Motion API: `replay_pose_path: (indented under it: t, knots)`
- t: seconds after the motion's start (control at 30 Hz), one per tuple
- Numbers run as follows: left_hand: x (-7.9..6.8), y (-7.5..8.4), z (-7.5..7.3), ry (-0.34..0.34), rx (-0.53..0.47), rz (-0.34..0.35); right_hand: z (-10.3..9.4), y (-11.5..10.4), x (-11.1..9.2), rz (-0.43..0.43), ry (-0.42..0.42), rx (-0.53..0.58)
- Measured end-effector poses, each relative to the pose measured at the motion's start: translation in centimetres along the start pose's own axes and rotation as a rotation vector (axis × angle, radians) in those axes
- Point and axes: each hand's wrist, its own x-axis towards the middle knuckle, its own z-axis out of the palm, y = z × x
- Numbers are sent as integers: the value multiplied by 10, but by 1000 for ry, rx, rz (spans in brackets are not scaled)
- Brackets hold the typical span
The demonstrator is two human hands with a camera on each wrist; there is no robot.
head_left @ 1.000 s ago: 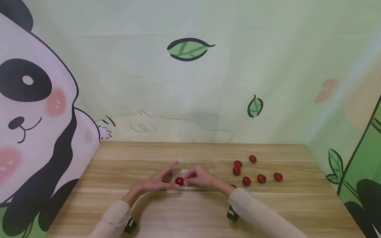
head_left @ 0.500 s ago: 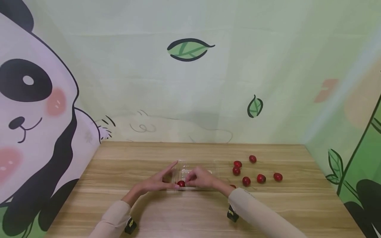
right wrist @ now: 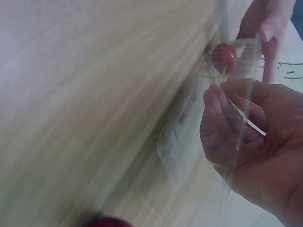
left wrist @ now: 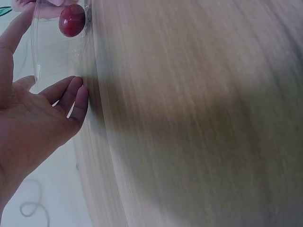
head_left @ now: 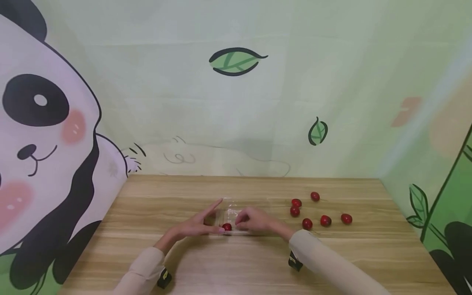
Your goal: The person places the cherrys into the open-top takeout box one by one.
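Note:
A clear plastic container lies on the wooden table. Inside its left end, by the near wall, is one red cherry. My left hand spans that end, thumb along the near rim and index finger stretched to the far corner. Its other fingers rest relaxed beside the wall in the left wrist view. My right hand is over the container, just right of the cherry. In the right wrist view, its loosely bent fingers show through the clear plastic, tips close to the cherry and a small gap from it.
Several loose cherries with stems lie on the table to the right of the container. A printed fabric backdrop with a panda and leaves hangs behind the table's far edge.
The cherry has dropped lower into the container's near left corner. My right hand has drawn slightly right, away from it. My left hand has kept its place.

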Motion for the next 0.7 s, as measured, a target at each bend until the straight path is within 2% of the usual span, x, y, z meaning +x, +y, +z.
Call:
replay_pose_path:
  t: [0.13,0.47,0.7]
  knots:
    - [1,2,1,-1,2,0,-11,0,-8,-5,-6,31]
    - [-7,5,-1,15,5,7,-26,4,-22,-51,56,-10]
    - [-2,7,2,19,6,15,-33,7,-37,-70,93,-11]
